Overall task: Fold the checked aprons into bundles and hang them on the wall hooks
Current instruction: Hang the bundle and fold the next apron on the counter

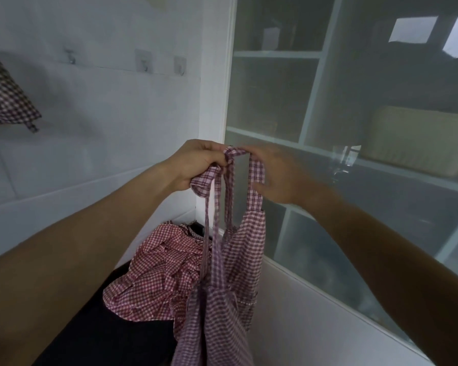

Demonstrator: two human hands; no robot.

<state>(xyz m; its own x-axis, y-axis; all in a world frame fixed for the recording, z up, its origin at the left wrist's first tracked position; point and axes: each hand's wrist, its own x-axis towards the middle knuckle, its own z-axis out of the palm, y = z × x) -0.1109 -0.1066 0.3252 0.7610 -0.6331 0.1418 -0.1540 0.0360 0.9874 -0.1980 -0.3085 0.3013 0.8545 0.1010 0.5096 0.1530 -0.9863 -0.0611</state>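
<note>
Purple checked apron [222, 299] hangs from my two hands, held up by its neck strap [254, 175] in front of glass cabinet [354, 128]. My left hand [196, 165]: fingers curled tight, gripping bunched strap and thin ties. My right hand [278, 175]: fingers curled, pinching top of strap loop. Red checked apron [156, 276] lies crumpled below on dark surface [103, 334]. Another checked apron [6, 101] hangs on wall, far left. Three bare hooks [143, 62] on white wall.

The room is dim and grey, the light flat, with soft shadows on the wall [95, 107]. Bright patches glare on the frosted glass [413, 30] at upper right. Straight lines bow toward the edges, and the forearms near the bottom corners look blurred.
</note>
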